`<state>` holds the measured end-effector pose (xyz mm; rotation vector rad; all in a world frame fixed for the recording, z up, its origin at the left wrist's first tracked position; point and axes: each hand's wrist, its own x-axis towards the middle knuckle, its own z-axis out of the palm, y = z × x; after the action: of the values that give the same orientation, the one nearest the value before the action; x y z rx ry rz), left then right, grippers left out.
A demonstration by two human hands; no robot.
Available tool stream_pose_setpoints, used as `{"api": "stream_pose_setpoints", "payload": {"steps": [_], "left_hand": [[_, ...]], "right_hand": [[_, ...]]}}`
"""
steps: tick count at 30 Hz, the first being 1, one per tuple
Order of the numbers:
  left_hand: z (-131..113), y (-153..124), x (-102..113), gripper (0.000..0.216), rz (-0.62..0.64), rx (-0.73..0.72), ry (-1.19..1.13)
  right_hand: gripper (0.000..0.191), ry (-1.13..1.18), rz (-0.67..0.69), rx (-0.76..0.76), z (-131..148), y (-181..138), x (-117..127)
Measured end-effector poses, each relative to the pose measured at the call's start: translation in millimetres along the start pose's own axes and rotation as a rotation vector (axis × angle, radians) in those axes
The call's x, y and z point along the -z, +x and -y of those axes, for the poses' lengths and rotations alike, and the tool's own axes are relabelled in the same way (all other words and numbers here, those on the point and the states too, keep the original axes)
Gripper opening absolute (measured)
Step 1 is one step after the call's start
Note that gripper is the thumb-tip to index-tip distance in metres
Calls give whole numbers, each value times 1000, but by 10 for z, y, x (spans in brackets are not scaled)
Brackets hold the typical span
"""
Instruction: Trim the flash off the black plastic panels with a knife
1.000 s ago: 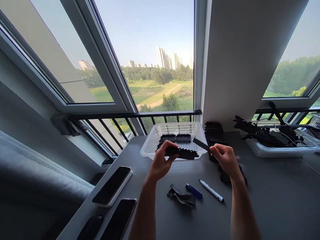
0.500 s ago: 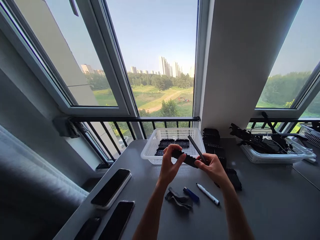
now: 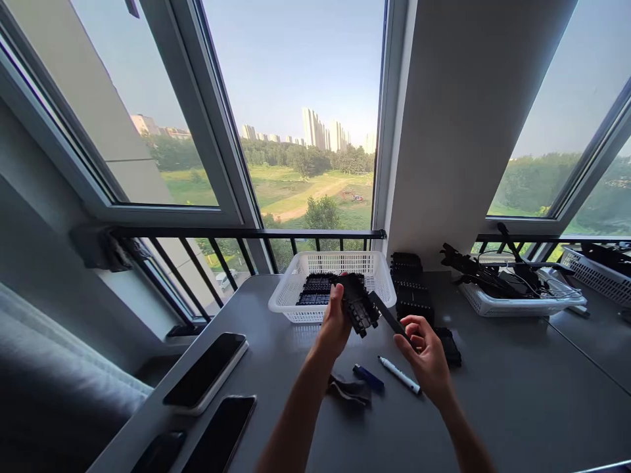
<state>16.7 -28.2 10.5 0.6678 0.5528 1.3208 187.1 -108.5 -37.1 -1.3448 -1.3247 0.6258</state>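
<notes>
My left hand point(image 3: 335, 328) is closed around the edge of a black plastic panel point(image 3: 359, 305) with a ribbed, toothed rim, held tilted in front of the basket. My right hand point(image 3: 424, 361) grips a flat, dark bar-shaped tool point(image 3: 390, 316). The far end of that tool meets the panel's right edge. Behind the panel, a white perforated basket point(image 3: 277, 306) holds several similar black panels point(image 3: 311, 297). On the table below lie a white marker point(image 3: 399, 376), a blue object like a lighter point(image 3: 368, 378) and a crumpled grey cloth point(image 3: 351, 390).
Black panels point(image 3: 413, 301) are lined up right of the basket, one partly behind my right hand. Farther right, a white tray point(image 3: 522, 306) carries black parts and cables. Two phones point(image 3: 210, 371) and a dark rounded object point(image 3: 160, 452) lie left. A railing point(image 3: 236, 232) runs along the window.
My left hand has turned the panel so its broad face shows. My right hand has moved down and right, and the tool's tip now lies at the panel's edge. The view has shifted slightly right.
</notes>
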Motion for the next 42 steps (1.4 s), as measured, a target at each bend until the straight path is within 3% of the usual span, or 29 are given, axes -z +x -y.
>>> {"api": "stream_pose_setpoints", "payload": {"steps": [4, 11, 16, 24, 32, 42], "left_hand": [[-177, 47, 72, 48, 19, 200, -167], [-223, 63, 102, 51, 74, 254, -274], [-215, 63, 97, 52, 80, 263, -289], [-215, 58, 96, 53, 46, 256, -227], [-231, 48, 111, 54, 25, 223, -147], [-281, 28, 109, 53, 67, 182, -180]], "right_hand": [[40, -136, -153, -87, -438, -221, 219], [38, -368, -39, -72, -1140, -510, 367], [36, -444, -11, -107, -1424, -582, 319], [38, -552, 21, -158, -1542, -592, 287], [43, -697, 23, -131, -1593, -658, 231], [35, -761, -47, -41, -1563, -701, 247]]}}
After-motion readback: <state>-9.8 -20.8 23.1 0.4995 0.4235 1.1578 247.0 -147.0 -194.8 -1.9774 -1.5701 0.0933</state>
